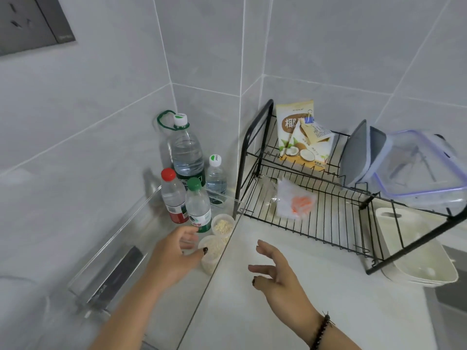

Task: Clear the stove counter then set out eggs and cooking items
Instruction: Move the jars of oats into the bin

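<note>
My left hand [171,256] reaches into a clear acrylic tray [121,236] in the tiled corner. Its fingers are loosely spread, and the thumb touches the near one of two small plastic cups of pale grains [213,252]. The other cup [222,224] stands just behind it. My right hand [278,274] hovers with relaxed fingers over the white counter [265,324] and holds nothing. No eggs are in view.
The tray also holds a large water bottle [187,150], a white-capped [216,178], a red-capped [173,195] and a green-capped bottle [198,205]. On the right, a black wire rack [316,223] carries a coconut bag [300,137], plastic containers [417,168] and a small bag [295,200].
</note>
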